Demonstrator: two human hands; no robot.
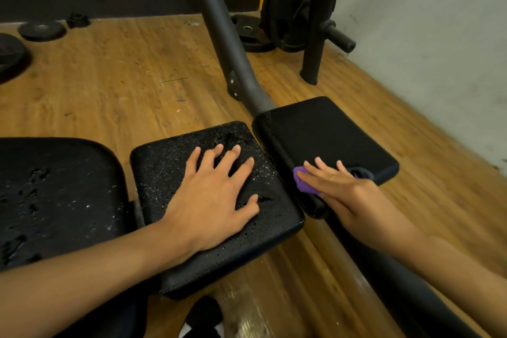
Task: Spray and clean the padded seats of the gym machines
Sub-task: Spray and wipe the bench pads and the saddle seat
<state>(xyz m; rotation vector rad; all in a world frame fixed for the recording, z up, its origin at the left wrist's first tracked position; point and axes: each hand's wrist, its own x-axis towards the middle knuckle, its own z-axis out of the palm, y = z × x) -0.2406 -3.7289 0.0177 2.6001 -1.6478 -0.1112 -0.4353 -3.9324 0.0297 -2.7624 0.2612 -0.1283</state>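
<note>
Left hand [216,195] flat, fingers spread, on wet middle pad [164,167]; right hand [337,186], fingers straight, presses purple cloth [303,184] at right pad's [329,129] near-left edge; cloth looks limp, light; pads likely squashy, slick; flat-palm pressure, no pinch.

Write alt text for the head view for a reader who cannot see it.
A person's right hand presses a purple cloth on a black pad, while the left hand rests flat on the droplet-covered pad beside it.

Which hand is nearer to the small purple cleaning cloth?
Right. The right hand presses on the purple cloth; the left hand lies flat on the wet black padded seat, apart.
</note>
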